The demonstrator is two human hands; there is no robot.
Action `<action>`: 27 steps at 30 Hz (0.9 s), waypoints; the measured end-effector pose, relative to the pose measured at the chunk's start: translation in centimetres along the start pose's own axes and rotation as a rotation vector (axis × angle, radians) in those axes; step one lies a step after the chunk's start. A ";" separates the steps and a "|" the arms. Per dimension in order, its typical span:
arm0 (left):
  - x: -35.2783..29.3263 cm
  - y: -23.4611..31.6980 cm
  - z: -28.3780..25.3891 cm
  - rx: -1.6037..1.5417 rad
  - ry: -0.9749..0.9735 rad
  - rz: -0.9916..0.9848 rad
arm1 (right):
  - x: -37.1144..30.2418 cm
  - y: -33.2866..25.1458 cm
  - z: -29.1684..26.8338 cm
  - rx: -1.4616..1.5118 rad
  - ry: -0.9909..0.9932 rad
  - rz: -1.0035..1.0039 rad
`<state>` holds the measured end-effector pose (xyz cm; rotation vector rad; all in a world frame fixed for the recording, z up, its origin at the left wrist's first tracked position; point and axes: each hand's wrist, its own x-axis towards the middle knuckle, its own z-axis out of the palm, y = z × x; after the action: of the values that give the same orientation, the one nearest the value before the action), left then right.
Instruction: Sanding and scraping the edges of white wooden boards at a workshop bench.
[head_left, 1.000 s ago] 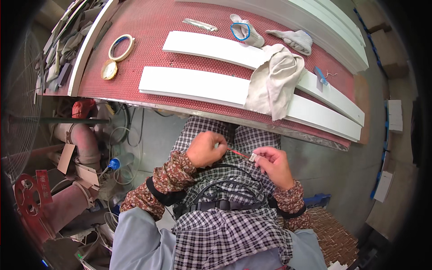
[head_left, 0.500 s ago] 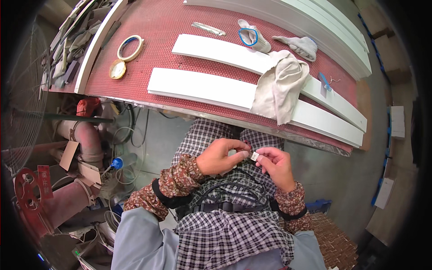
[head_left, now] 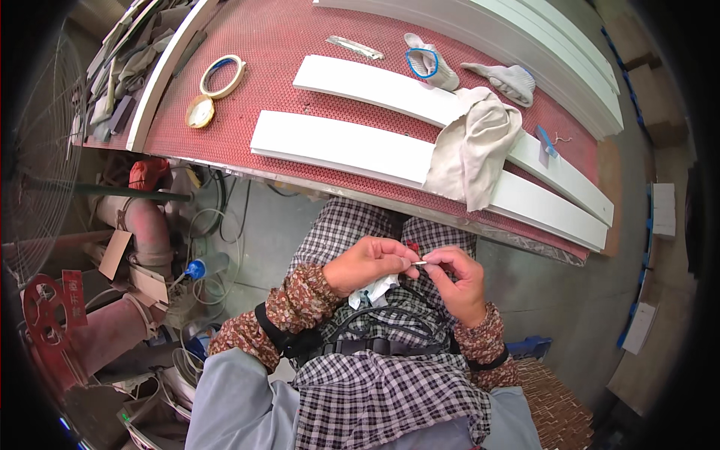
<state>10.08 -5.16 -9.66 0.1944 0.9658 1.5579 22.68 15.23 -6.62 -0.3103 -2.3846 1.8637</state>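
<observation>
Silvery and very small, the metal piece [head_left: 420,263] sits pinched between your two hands just below the middle of the frame, over your checked lap. Your left hand [head_left: 371,262] is closed, its fingertips nipping one end of the piece, and a scrap of white cloth [head_left: 373,289] hangs out from under that palm. Your right hand [head_left: 457,279] meets it from the other side, thumb and forefinger gripping the other end. What the piece is exactly is too small to tell.

It looks light and stiff, and probably slick, so it would slip away easily; hold it by its ends with the fingertips, as you do now, and keep it over your lap.

Above your hands runs the bench [head_left: 285,37] with its red ribbed top. Two long white boards [head_left: 337,146] lie across it, and a beige rag [head_left: 474,146] is draped over both of them right of centre. Higher up lie two grey work gloves [head_left: 429,61], one with a blue cuff. Toward the upper left sit a roll of tape [head_left: 222,75] and a smaller yellowish roll [head_left: 199,112] just beside it. At the left edge stands a wire fan guard [head_left: 34,150], with pink pipes [head_left: 139,225] below it.
</observation>
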 end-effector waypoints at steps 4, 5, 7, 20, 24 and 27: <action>-0.4 0.1 0.5 0.003 0.023 0.007 | -0.2 0.5 0.1 0.016 -0.015 -0.023; -0.6 0.3 0.7 0.001 0.023 0.007 | -0.3 0.5 0.2 0.047 -0.019 -0.006; -0.9 0.6 0.9 0.053 0.061 -0.031 | -0.3 0.7 0.6 0.081 -0.026 0.010; -0.8 -0.5 0.4 0.096 0.032 0.048 | 0.1 0.7 0.6 0.255 -0.194 0.220; -0.8 -0.8 0.2 0.142 0.054 0.051 | 0.1 0.8 0.2 0.073 -0.201 0.135; -0.7 -0.7 0.4 0.152 0.076 0.053 | -0.3 1.4 0.4 0.165 -0.150 0.181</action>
<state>10.98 -5.68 -9.57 0.2714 1.1482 1.5498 23.06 15.12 -8.02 -0.3964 -2.3430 2.2225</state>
